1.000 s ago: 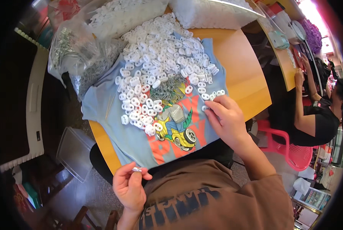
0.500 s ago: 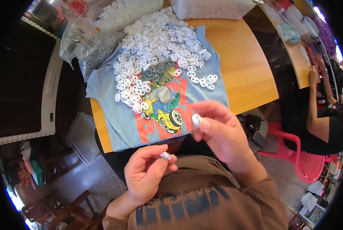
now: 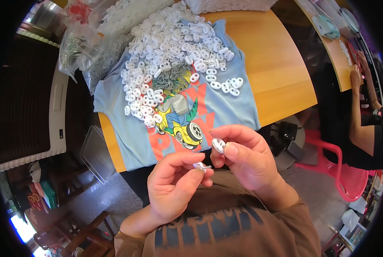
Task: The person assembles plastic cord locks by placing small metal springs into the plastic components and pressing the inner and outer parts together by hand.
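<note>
My left hand (image 3: 170, 184) pinches a small white plastic piece (image 3: 198, 165) between thumb and fingers. A thin metal screw or pin (image 3: 207, 167) sticks out of it toward the right. In my right hand (image 3: 255, 160), thumb and forefinger grip a white oval plastic piece with two holes (image 3: 218, 146). The two pieces are close together but apart, above my lap at the table's near edge. Beyond them a blue printed T-shirt (image 3: 131, 145) covers part of the table, bearing a heap of similar white pieces (image 3: 170, 40) and a small pile of grey metal bits (image 3: 173, 78).
Clear plastic bags of metal bits (image 3: 101, 55) and white pieces (image 3: 133, 15) stand at the back left of the wooden table (image 3: 277, 68). A pink plastic chair (image 3: 350, 180) is at right. Another person's arm (image 3: 360, 124) reaches to a side table (image 3: 330, 47).
My left hand has moved right and up, bringing its piece nearer the one in my right hand. My right hand has shifted slightly down. The view has tilted a little.
</note>
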Available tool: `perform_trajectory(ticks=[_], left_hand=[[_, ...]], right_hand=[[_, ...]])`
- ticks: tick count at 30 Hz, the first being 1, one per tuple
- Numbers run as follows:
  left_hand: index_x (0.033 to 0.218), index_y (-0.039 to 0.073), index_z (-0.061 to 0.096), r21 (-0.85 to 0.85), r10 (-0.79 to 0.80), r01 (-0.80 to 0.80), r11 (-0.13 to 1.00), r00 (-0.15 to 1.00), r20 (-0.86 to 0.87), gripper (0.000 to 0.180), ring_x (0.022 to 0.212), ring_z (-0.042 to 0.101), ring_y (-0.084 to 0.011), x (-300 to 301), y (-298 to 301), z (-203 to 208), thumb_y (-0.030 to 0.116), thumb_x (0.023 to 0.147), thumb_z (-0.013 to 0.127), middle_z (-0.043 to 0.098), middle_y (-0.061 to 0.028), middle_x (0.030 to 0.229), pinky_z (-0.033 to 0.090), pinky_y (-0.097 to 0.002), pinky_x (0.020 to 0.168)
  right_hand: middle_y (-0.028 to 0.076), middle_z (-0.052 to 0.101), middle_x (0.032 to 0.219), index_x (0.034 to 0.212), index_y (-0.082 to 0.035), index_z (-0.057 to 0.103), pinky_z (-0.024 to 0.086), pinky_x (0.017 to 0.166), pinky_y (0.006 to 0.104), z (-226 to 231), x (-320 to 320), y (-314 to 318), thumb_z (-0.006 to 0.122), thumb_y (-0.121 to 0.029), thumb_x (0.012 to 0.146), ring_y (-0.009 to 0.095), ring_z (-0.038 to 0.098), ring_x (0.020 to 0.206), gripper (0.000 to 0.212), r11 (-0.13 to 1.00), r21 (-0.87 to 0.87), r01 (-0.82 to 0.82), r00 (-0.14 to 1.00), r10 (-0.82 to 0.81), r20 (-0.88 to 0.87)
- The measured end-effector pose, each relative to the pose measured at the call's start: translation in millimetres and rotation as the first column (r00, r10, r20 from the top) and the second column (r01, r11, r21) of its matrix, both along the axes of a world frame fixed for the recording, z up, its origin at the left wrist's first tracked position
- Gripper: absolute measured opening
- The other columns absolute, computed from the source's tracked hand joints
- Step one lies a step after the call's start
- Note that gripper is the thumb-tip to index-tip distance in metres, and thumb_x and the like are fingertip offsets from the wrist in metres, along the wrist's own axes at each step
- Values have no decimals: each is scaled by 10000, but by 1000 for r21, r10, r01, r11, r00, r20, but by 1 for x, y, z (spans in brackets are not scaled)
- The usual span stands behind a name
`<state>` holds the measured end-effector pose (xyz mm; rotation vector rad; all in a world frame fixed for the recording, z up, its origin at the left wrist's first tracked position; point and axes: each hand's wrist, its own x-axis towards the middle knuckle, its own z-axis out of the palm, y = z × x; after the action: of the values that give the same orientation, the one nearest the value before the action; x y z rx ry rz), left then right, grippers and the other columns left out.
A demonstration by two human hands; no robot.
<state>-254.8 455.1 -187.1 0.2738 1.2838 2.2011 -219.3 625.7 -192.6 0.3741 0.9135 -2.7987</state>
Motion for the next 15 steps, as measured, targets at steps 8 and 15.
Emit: perform_trajectory(ticks=[8,15], left_hand=[[1072,-27,506,21,69,-70,997,995,66,210,819,613,-137,-1,-3,-5,-37,863,490,600,-104,902,535,-274,680],[1058,-25,516,-17,134,-133,991,985,109,199,772,608,-141,1,-11,-7,-6,860,509,607,-111,871,527,-281,657]], right_hand=[[41,509,1013,1128,52,529,405,786,218,-2,-14,11,529,9,866,76,493,905,266,868,445,219,965,-124,-233],[51,545,910,1068,40,572,389,723,217,-1,-14,16,578,4,819,97,484,806,252,637,706,309,936,-75,-343]])
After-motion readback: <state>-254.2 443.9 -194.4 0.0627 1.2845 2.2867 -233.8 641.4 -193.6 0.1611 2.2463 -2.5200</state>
